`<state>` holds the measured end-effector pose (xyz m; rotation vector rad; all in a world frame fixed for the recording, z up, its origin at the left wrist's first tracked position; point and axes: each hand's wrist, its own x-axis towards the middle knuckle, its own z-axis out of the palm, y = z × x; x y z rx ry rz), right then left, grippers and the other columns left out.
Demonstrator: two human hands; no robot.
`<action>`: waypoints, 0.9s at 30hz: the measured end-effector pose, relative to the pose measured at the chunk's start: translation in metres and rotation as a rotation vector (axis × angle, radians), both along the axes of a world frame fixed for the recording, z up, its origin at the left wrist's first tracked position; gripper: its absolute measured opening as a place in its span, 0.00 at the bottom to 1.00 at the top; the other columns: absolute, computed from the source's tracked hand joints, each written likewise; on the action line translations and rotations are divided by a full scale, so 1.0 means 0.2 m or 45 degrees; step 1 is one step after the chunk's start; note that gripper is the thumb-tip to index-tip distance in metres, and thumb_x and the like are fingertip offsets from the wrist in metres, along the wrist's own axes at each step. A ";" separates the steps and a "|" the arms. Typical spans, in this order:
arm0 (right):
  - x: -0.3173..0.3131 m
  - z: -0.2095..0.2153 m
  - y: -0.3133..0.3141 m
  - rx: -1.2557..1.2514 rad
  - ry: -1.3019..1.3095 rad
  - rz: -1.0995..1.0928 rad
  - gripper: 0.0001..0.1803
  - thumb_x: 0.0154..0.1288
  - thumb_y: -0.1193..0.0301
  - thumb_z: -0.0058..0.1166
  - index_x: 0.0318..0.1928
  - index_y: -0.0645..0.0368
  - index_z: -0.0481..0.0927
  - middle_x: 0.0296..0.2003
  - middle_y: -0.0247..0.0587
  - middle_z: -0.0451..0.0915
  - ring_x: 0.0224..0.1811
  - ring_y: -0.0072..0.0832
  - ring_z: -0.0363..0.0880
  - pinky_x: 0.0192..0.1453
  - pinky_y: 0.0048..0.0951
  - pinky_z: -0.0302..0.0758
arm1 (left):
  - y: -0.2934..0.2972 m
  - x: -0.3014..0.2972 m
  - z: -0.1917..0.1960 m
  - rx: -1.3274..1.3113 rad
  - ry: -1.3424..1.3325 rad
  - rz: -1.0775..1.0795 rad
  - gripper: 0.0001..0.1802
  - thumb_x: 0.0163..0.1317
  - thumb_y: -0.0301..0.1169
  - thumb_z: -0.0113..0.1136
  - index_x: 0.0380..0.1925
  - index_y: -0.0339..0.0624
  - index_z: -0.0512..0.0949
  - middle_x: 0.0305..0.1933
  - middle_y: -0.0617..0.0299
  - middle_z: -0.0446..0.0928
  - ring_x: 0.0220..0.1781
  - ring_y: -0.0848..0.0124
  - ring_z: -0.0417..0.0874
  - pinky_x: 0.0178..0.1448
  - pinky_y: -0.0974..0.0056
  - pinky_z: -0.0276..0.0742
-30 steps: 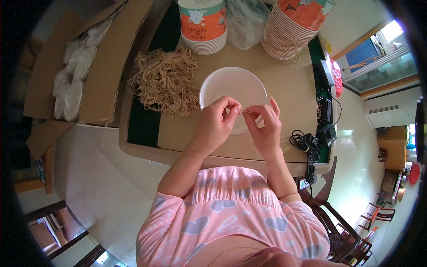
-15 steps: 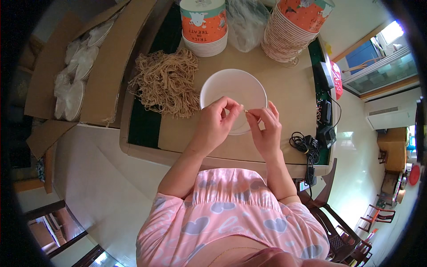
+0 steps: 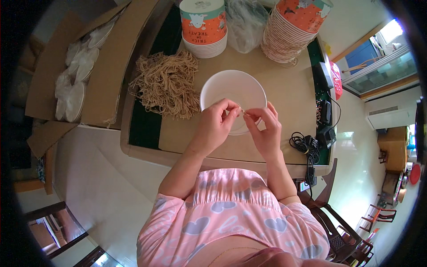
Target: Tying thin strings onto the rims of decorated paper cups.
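A white paper bucket [image 3: 233, 83] stands on the table in front of me, its open mouth facing up. Over its near part, my left hand [image 3: 218, 121] and my right hand [image 3: 265, 127] meet fingertip to fingertip. Each is closed in a pinch of thumb and forefinger on a short bit of beige cord [image 3: 241, 111], mostly hidden by the fingers. Whether the cord is fixed to the bucket, I cannot tell. Left of the bucket lies a tangled heap of similar beige cords [image 3: 167, 84].
Behind stand a stack of orange printed buckets [image 3: 203, 29], a clear plastic bag [image 3: 247, 26] and a taller bucket stack [image 3: 289, 38] with cords hanging from it. An open cardboard box [image 3: 109, 66] holds wrapped white lids [image 3: 71, 95]. Black cables [image 3: 307, 147] lie at the right table edge.
The pinching fingertips have shifted very slightly over the bucket. Both hands keep their pinch, and the things on the table stay in place.
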<state>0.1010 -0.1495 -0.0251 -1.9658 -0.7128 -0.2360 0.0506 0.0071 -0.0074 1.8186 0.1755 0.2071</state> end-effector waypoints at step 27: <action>0.00 0.03 -0.01 0.038 -0.097 -0.051 0.06 0.55 0.77 0.64 0.34 0.55 0.81 0.28 0.31 0.80 0.33 0.28 0.79 0.67 0.45 0.61 | -0.04 0.00 0.02 0.187 -0.205 0.094 0.04 0.55 0.21 0.65 0.31 0.39 0.80 0.33 0.67 0.73 0.21 0.83 0.66 0.26 0.75 0.63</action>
